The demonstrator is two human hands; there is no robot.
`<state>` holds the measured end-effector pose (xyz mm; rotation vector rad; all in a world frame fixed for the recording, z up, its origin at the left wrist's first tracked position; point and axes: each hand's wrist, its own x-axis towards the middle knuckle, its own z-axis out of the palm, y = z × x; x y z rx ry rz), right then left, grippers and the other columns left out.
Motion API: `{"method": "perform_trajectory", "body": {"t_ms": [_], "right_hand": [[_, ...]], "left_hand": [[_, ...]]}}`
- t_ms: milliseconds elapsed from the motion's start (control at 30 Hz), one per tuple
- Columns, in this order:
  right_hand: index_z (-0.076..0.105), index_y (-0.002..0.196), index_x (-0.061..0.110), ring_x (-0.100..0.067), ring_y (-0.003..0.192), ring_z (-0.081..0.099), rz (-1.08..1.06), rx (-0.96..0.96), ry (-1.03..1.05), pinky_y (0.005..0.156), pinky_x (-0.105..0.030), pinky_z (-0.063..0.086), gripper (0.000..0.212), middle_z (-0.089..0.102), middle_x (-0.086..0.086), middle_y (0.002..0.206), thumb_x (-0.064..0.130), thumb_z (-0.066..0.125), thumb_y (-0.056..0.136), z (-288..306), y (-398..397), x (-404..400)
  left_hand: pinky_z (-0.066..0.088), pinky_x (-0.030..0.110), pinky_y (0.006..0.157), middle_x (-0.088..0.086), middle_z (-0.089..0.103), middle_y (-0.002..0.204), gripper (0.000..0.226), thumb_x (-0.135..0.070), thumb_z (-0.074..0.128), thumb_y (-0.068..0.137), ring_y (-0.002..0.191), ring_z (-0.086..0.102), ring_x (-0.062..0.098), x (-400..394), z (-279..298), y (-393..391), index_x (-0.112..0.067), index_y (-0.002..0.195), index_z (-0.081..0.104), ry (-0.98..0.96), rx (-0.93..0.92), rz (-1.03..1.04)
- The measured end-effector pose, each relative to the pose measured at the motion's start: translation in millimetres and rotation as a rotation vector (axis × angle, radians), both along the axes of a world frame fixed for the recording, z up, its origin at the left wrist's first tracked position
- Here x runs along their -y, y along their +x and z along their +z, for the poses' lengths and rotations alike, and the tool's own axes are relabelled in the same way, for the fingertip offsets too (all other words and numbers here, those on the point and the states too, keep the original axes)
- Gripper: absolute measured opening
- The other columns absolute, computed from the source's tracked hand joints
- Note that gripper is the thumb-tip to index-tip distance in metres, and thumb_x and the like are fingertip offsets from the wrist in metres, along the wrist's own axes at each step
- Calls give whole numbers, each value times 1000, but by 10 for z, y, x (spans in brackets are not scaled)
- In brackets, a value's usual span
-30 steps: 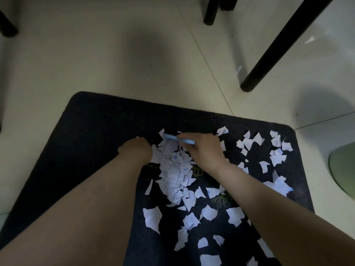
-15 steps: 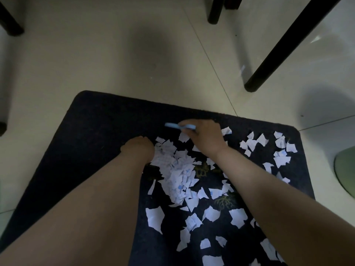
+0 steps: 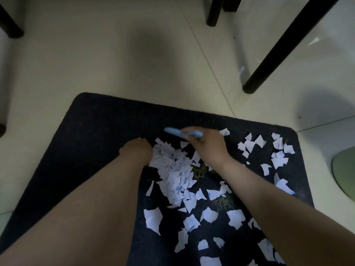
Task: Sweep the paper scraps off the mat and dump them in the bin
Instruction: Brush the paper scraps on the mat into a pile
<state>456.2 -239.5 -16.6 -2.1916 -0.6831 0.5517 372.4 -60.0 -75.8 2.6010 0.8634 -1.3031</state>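
A dark mat (image 3: 92, 135) lies on the tiled floor, strewn with white paper scraps. A heaped pile of scraps (image 3: 172, 173) sits between my hands at the mat's middle. My right hand (image 3: 207, 146) is closed around a light blue handle (image 3: 182, 133) of a small brush, held near the mat's far edge; the bristles are hidden under the hand. My left hand (image 3: 136, 150) rests curled against the left side of the pile; what it holds, if anything, is hidden. Loose scraps (image 3: 276, 150) lie at the right and near edges.
Black furniture legs stand on the floor at the far right (image 3: 284, 52), far middle (image 3: 213, 12) and far left (image 3: 9, 25). A pale green rounded object (image 3: 345, 169) shows at the right edge beside the mat. Bare tile lies beyond the mat.
My right hand with the blue handle has moved away from me, off the pile toward the mat's far edge. The left hand has stayed beside the pile.
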Motion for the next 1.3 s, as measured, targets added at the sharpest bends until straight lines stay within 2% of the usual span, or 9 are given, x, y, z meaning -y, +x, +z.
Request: {"method": "perform_trajectory", "body": {"t_ms": [167, 300, 433, 767, 900, 1033, 1133, 1200, 1300], "right_hand": [[71, 102, 33, 1, 54, 56, -49, -4, 93, 53, -16, 44, 19, 71, 9, 84, 22, 62, 90, 233, 6, 225], [70, 101, 37, -13, 78, 61, -327, 262, 11, 69, -28, 46, 16, 70, 2, 90, 30, 60, 90, 388, 655, 429], [69, 107, 34, -26, 97, 63, -295, 265, -303, 79, -29, 43, 20, 71, -6, 104, 34, 55, 93, 193, 933, 602], [70, 107, 28, -18, 85, 66, -128, 199, -174, 78, -34, 51, 19, 74, -1, 95, 29, 59, 92, 154, 411, 682], [70, 106, 30, -23, 84, 66, -243, 273, -112, 82, -39, 51, 19, 73, -4, 90, 31, 58, 92, 294, 592, 688], [69, 108, 30, -27, 95, 65, -241, 291, -192, 85, -33, 47, 21, 73, -6, 100, 33, 54, 94, 227, 736, 602], [68, 107, 30, -25, 92, 65, -199, 246, -237, 76, -27, 39, 21, 72, -5, 97, 35, 52, 95, 88, 669, 589], [68, 108, 32, -21, 87, 66, -165, 228, -224, 68, -24, 38, 20, 73, -2, 94, 33, 52, 96, 21, 540, 600], [68, 111, 31, -16, 84, 66, -102, 161, -179, 71, -28, 47, 21, 73, 1, 93, 30, 54, 95, 22, 292, 661]], "left_hand": [[34, 41, 113, 11, 19, 156, 70, -18, 50, 95, 137, 34, 28, -1, 9, -12, -8, 153, 11, 4, -18, -16], [36, 42, 112, 12, 21, 155, 67, -18, 49, 96, 136, 36, 28, -2, 10, -7, -8, 152, 14, -11, -21, 2], [37, 39, 112, 12, 29, 151, 64, -19, 50, 96, 134, 38, 27, 5, 13, 35, -8, 151, 19, -4, -46, 8], [45, 26, 98, 12, 53, 134, 34, -16, 42, 101, 112, 54, 15, 81, 223, 107, -3, 132, 50, -25, -53, 80], [48, 36, 93, 13, 50, 132, 36, -17, 48, 96, 116, 54, 25, 284, 292, 192, -4, 130, 50, 48, 122, 125], [34, 47, 109, 9, 34, 147, 59, -13, 54, 89, 137, 32, 26, 630, 372, 503, -10, 144, 32, 74, 364, -146], [14, 50, 119, 4, 15, 159, 69, -15, 49, 94, 149, 8, 22, 885, 322, 734, -16, 154, 14, -18, 219, -289], [16, 50, 118, 3, 18, 159, 68, -21, 47, 95, 147, 15, 22, 931, 227, 815, -19, 154, 14, -35, 97, -315], [24, 46, 114, 2, 28, 154, 69, -31, 54, 93, 141, 29, 21, 886, 181, 888, -22, 153, 20, -41, -11, -293]]}}
